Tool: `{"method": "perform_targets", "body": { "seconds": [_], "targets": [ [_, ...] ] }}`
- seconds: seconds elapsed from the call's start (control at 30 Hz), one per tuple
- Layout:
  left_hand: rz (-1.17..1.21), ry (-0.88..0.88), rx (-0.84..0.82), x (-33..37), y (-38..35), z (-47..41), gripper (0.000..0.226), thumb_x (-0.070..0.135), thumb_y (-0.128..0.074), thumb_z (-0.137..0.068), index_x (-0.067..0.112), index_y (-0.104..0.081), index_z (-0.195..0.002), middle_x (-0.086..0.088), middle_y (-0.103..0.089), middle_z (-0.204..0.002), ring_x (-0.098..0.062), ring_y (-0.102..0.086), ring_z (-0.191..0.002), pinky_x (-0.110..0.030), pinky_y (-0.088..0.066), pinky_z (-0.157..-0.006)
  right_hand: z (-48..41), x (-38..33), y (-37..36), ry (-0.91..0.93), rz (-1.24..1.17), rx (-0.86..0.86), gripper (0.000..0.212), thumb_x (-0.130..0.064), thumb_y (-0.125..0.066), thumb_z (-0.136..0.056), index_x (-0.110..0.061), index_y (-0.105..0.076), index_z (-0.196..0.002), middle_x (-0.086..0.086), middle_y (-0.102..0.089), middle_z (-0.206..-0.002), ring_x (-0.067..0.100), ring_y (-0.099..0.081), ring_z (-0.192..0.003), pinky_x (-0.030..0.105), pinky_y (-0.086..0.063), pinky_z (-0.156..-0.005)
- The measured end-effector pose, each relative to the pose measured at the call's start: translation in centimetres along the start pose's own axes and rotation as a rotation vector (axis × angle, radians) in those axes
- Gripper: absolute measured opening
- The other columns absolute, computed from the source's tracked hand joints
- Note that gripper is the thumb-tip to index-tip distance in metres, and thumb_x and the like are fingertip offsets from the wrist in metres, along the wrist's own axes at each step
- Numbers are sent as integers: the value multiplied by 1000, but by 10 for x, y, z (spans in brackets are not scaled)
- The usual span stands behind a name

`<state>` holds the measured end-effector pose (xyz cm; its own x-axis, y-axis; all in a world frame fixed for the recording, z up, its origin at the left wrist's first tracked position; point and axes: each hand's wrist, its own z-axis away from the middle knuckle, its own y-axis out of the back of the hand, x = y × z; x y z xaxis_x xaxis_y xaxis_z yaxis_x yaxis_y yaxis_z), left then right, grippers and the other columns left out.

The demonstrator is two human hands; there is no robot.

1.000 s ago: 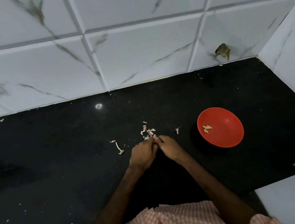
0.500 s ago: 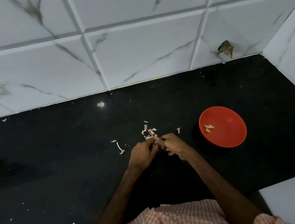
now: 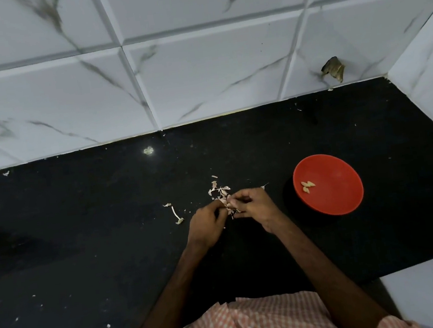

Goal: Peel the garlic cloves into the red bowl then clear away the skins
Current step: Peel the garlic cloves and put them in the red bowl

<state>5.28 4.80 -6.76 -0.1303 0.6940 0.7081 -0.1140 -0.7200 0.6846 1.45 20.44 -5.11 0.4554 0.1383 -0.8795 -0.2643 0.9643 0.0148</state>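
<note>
My left hand [image 3: 206, 221] and my right hand [image 3: 255, 206] meet over the black counter [image 3: 82, 234], fingers curled together on a garlic clove [image 3: 230, 208] with papery skin hanging from it. A small pile of garlic skins [image 3: 220, 190] lies just beyond my fingertips. A garlic stem piece [image 3: 175, 214] lies to the left of my left hand. The red bowl [image 3: 334, 195] stands to the right of my hands and holds a few peeled cloves [image 3: 307, 186] near its left side.
White marble-look tiles [image 3: 199, 78] form the back wall and a side wall closes in at the right. A brown dry scrap [image 3: 333, 68] sticks to the wall in the back right corner. Pale crumbs dot the counter at the lower left.
My right hand has turned and lifted slightly, its fingers now curled over the clove, and loose skin shows between the two hands. The bowl stays put.
</note>
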Motion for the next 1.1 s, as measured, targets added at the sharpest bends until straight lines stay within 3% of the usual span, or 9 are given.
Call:
{"method": "perform_targets", "body": {
  "seconds": [0.07,0.17,0.37,0.47,0.6,0.73,0.9,1.0,1.1],
  "targets": [
    [-58,-53,-35,-1,1,2,10,30,-48,-96,25,-57,-99,2,-63,-74,-25,-64,-71,-35,-44,-63,-1,1,0,18,64,53,8,-7,-67,-94,-5,-72,-100,11,-73,-101,17,-71,-92,23,-58,-64],
    [-152,-165,-69,3,3,3,22,36,-43,-102,20,-53,-113,-4,-68,-97,-27,-64,-87,-39,-48,-73,-4,2,-3,10,121,80,10,-10,-66,-95,-4,-71,-101,11,-73,-99,16,-72,-90,23,-57,-62],
    [-221,-140,-99,5,6,2,27,36,-33,-106,17,-53,-108,-7,-67,-103,-33,-64,-94,-40,-47,-77,-4,2,-4,8,180,53,16,-13,-61,-99,-3,-72,-105,5,-73,-93,12,-71,-85,24,-59,-64],
    [-305,-132,-130,10,8,1,30,36,-31,-106,15,-53,-105,-9,-68,-105,-36,-64,-95,-42,-47,-77,-2,0,-4,31,291,34,19,-19,-67,-95,-4,-72,-106,6,-73,-94,12,-71,-85,25,-59,-62],
    [-389,-170,-146,16,11,1,28,32,-30,-107,15,-52,-109,-7,-65,-110,-34,-64,-96,-41,-46,-77,-1,-2,-4,134,550,98,3,-14,-70,-92,-12,-70,-90,1,-74,-84,13,-70,-75,33,-60,-66],
    [-437,-159,-126,18,9,1,26,21,-41,-100,16,-47,-125,-3,-59,-120,-34,-64,-99,-42,-48,-74,1,-12,-7,153,779,147,18,-22,-69,-91,-26,-60,-75,-4,-73,-82,14,-67,-81,34,-53,-75],
    [-361,-177,-9,16,6,0,13,25,-41,-103,20,-51,-109,-1,-61,-104,-32,-63,-85,-37,-41,-65,2,-20,-8,105,794,183,15,-23,-67,-91,-26,-62,-77,-6,-72,-84,12,-68,-84,38,-55,-79],
    [-40,-57,-21,18,3,-1,26,31,-39,-106,14,-52,-90,-3,-61,-79,-23,-56,-71,-37,-38,-64,8,-23,-11,136,843,220,15,-19,-67,-91,-25,-60,-79,-6,-71,-84,14,-67,-85,38,-54,-78],
    [324,79,-32,23,2,-3,35,20,-40,-104,4,-59,-79,-3,-56,-66,-12,-47,-61,-36,-37,-62,13,-26,-15,243,956,232,8,-16,-66,-91,-21,-60,-89,-4,-68,-88,15,-64,-86,34,-49,-72]
  ]
}}
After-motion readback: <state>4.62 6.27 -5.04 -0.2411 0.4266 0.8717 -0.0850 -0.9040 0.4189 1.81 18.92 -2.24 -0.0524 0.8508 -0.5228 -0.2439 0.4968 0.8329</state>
